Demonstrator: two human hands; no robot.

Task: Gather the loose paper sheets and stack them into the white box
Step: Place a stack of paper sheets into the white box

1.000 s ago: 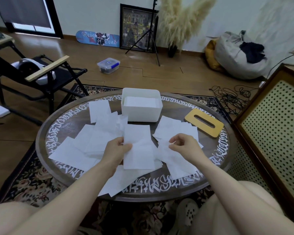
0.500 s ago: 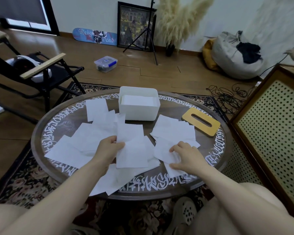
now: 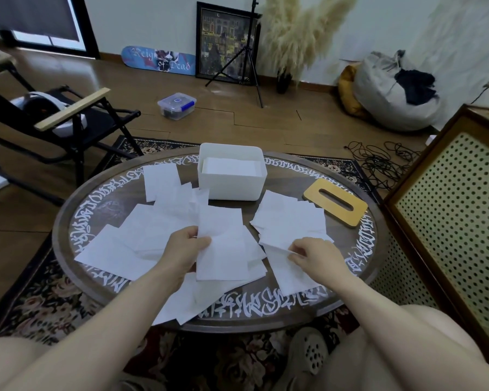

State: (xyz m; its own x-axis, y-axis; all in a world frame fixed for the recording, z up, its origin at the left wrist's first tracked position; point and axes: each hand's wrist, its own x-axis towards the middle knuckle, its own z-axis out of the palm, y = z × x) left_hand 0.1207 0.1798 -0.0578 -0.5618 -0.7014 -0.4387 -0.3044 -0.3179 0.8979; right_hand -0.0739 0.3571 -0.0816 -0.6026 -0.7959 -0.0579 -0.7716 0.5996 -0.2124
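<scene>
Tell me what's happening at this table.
A person is collecting loose paper sheets scattered over a round table. The left hand grips one sheet by its left edge, and the right hand pinches the edge of another sheet on the right-hand pile. The white box at the far side already holds some paper; many sheets are still out. A yellow slotted lid lies beside it.

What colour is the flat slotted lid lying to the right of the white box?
Yellowish tan with a dark edge; the slotted lid shows clearly in the head view, its only view.
</scene>
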